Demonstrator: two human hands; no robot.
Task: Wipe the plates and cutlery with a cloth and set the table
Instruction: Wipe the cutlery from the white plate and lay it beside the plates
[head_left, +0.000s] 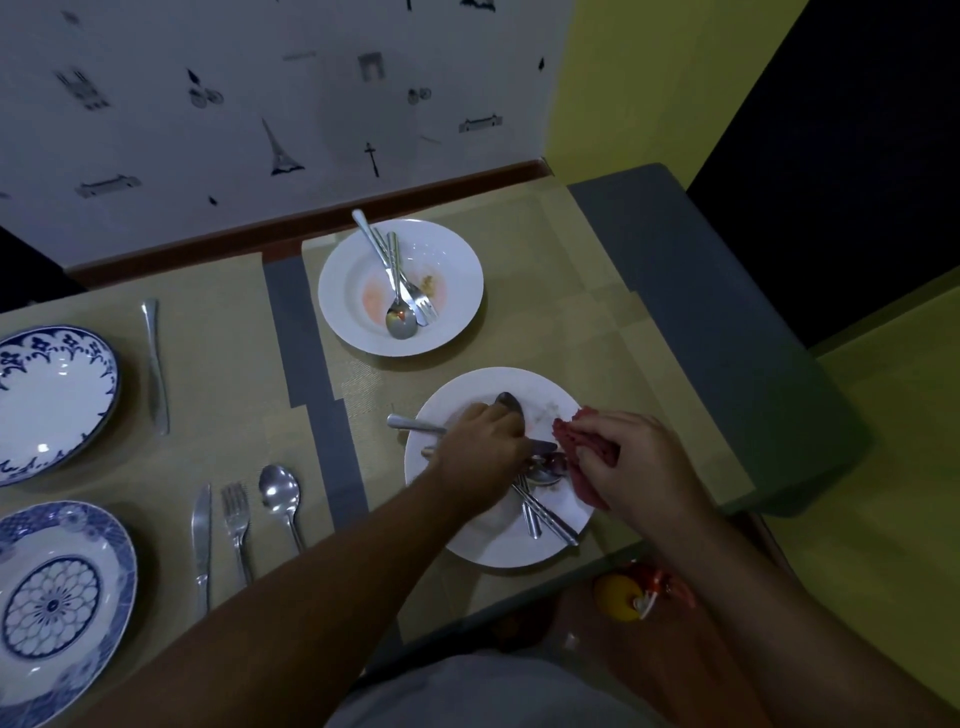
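Fingers of our left grip (483, 441) curl down over a knife (413, 423) lying among other cutlery (545, 514) on the white plate (493, 548). Its handle sticks out to the grip's left and its blade tip to the right. Just right of it, our right grip (639, 462) pinches a bunched red cloth (571, 441) over the plate's rim. Beyond both grips on the tabletop (519, 234) sits a soiled white bowl (457, 270). Well to the left lie blue-patterned plates (52, 395) with a fork (236, 519) and spoon (280, 493) beside them
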